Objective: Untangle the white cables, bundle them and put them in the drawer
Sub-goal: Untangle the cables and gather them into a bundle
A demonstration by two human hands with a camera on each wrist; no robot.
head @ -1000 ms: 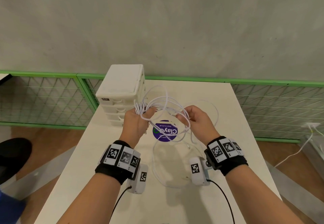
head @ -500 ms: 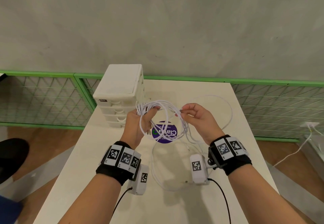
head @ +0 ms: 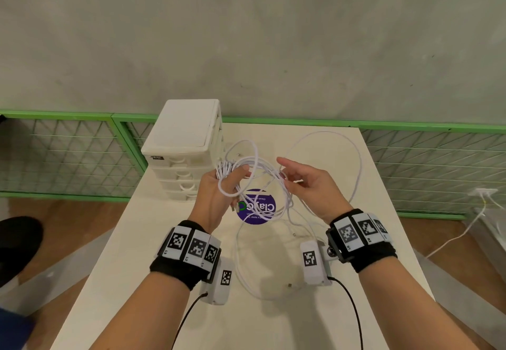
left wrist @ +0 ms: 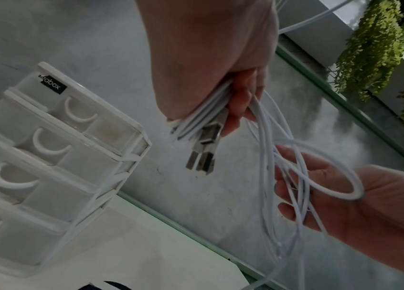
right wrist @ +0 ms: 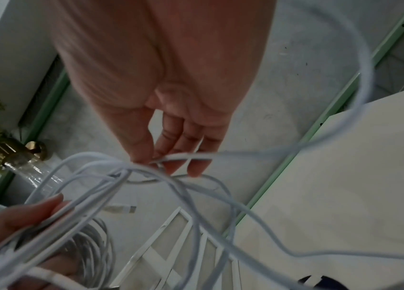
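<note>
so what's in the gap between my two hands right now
Loops of white cable span the gap from the left hand to the right hand. The head view shows this most clearly.

Drawer unit left of cables

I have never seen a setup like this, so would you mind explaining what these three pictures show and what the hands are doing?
There is no machine here: a person works with bare hands, wearing black wristbands with printed markers and a small camera under each wrist. The wide picture comes from a head camera; the other two look along the left and right palms. On the table are a white drawer unit, all drawers closed, and a round purple sticker; one cable loop lies there loose. The left hand grips a bunch of white cables, metal plugs poking out past the fingers. The right hand pinches one strand of that tangle.
</note>
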